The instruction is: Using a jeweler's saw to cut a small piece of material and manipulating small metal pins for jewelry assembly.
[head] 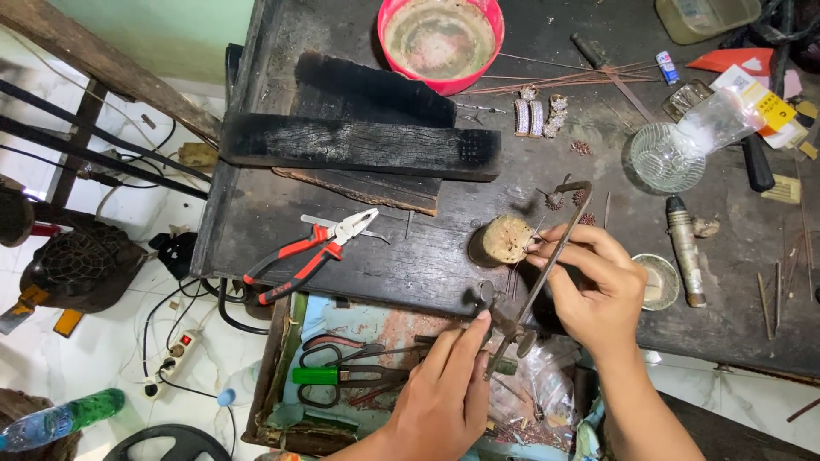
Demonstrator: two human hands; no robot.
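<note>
saw frame [547, 256]: thin, dark metal, tilted | right hand [598, 286] fingers hold frame | left hand [448, 384] fingers pinch its lower end

Your thin metal saw frame [547, 256] slants across the frame's centre-right, upper end beside the round wooden peg [506, 239].

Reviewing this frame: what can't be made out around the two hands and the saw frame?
- Head view: what the right hand pinches against the cork-like block is too small and covered by fingers.
- The saw frame handle is hidden under the left hand.
- Its blade is too thin to see.
- The open drawer is cut off by the bottom edge.
</note>
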